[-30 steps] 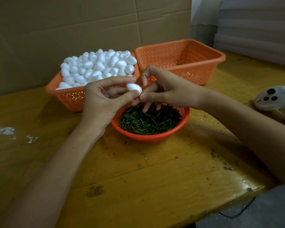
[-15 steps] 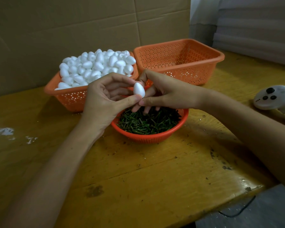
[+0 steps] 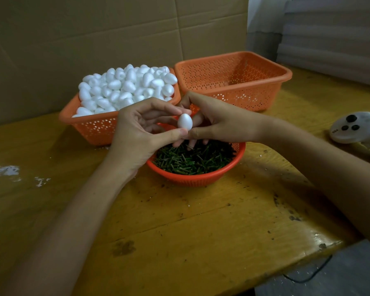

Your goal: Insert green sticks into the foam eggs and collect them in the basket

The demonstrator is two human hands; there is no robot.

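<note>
While left hand (image 3: 135,135) pinches, egg (image 3: 185,121) (seemingly) righted

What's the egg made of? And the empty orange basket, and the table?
The egg looks like foam: matte white, faintly grainy. The empty basket is likely plastic: smooth orange walls with even punched holes. The table is probably wood under glossy yellow varnish; plank seams and dark worn spots show.

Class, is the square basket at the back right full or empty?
Empty: the basket shows only its bare perforated walls and floor, nothing inside.
</note>
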